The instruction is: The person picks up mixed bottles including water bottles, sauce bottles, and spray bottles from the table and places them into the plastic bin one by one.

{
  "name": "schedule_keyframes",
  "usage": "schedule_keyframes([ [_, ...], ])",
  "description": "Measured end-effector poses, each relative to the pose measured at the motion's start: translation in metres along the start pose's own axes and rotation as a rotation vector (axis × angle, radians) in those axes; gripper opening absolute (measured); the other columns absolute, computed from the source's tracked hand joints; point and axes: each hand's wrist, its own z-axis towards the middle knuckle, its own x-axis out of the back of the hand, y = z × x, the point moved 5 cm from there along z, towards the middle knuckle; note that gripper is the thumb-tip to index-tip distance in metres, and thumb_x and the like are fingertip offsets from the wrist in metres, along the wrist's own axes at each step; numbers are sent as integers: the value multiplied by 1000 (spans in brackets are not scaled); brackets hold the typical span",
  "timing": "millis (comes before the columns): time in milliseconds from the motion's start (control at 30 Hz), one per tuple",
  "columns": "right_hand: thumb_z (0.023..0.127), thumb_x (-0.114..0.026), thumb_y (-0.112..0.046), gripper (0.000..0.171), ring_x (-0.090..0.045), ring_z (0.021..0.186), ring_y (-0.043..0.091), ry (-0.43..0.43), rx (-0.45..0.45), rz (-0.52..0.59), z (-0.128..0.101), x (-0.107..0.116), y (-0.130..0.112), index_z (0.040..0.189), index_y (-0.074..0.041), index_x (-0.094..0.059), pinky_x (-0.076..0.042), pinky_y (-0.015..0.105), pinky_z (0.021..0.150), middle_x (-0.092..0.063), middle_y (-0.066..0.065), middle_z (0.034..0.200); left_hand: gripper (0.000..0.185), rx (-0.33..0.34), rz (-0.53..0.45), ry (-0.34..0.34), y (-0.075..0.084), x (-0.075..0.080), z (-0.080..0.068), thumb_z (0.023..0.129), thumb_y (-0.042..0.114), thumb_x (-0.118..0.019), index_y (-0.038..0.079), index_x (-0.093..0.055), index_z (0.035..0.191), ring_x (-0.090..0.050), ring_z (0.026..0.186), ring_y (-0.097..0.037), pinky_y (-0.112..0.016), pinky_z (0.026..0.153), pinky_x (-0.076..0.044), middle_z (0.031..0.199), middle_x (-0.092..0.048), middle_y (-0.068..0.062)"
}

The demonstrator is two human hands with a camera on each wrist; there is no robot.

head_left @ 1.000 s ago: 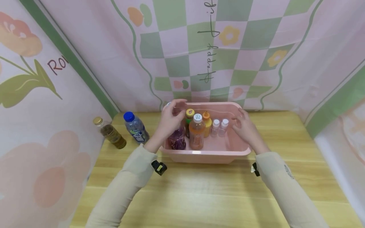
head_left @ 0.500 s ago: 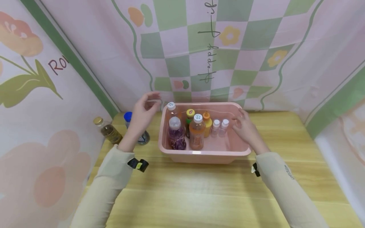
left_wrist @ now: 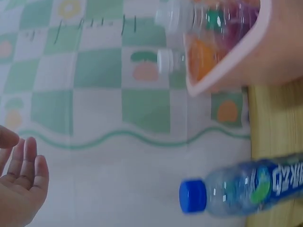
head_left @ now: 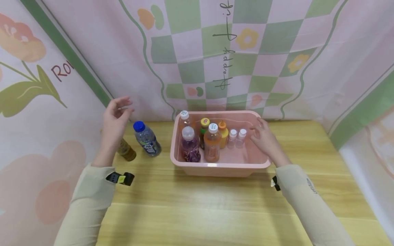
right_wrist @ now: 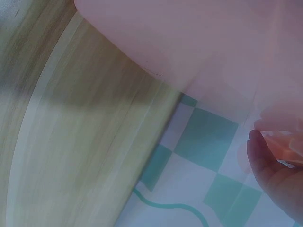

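My left hand [head_left: 114,124] is raised at the far left with loosely bent fingers and nothing between them, as the left wrist view also shows. It overlaps a bottle of brown liquid [head_left: 127,152], hiding its cap and upper part. Just right of it stands a clear bottle with a blue cap [head_left: 147,139]. My right hand [head_left: 264,138] holds the right end of a pink plastic bin [head_left: 215,171], its thumb on the inner side of the rim. In the bin stand a purple bottle [head_left: 191,148], an orange drink bottle [head_left: 212,147] and several others.
Behind the purple bottle is a white-capped bottle [head_left: 184,118]. A yellow-capped bottle [head_left: 204,128], a yellow squeeze bottle [head_left: 223,135] and two small white-capped bottles [head_left: 237,138] share the bin. The wooden table [head_left: 209,208] ends at a patterned curtain [head_left: 191,44].
My left hand has moved left from above the bin, past the blue-capped bottle, to the brown-liquid bottle. The purple bottle is uncovered in the bin. My right hand stays in place.
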Motion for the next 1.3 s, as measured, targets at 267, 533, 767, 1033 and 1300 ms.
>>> schedule_keyframes([
  [267, 91, -52, -12, 39, -36, 124, 60, -5, -3, -2, -1, 0, 1, 123, 9, -52, -33, 69, 104, -14, 29, 155, 35, 101, 43, 44, -30, 29, 6, 96, 14, -53, 17, -52, 131, -51, 96, 4, -7, 83, -43, 105, -53, 23],
  [533, 91, -53, -12, 40, -36, 125, 60, -9, 2, 1, -1, -1, 0, 123, 10, -52, -34, 68, 104, -14, 29, 154, 40, 210, -27, 209, -70, 49, 8, 93, 0, -48, 14, -53, 130, -50, 101, 2, -13, 93, -43, 102, -54, 20],
  [767, 91, -53, -12, 39, -37, 124, 60, -6, -1, -5, -1, -1, 0, 123, 9, -52, -35, 68, 103, -14, 29, 155, 50, 250, 64, 278, -89, 63, 10, 89, 0, -48, 14, -47, 137, -48, 115, -6, -25, 111, -37, 114, -54, 14],
  [1033, 91, -53, -12, 39, -36, 125, 60, -16, -5, -5, 0, -2, 0, 124, 9, -52, -34, 68, 104, -13, 29, 155, 52, 282, 93, 332, -110, 73, 7, 88, 0, -49, 13, -45, 138, -46, 123, -14, -29, 112, -36, 134, -53, -2],
  [1300, 90, -54, -12, 39, -39, 122, 60, -7, -1, -15, 0, -1, 0, 123, 10, -53, -36, 68, 102, -14, 29, 155, 55, 361, 114, 296, -129, 78, 6, 93, 8, -51, 17, -35, 145, -38, 136, -16, -29, 117, -31, 149, -42, -4],
])
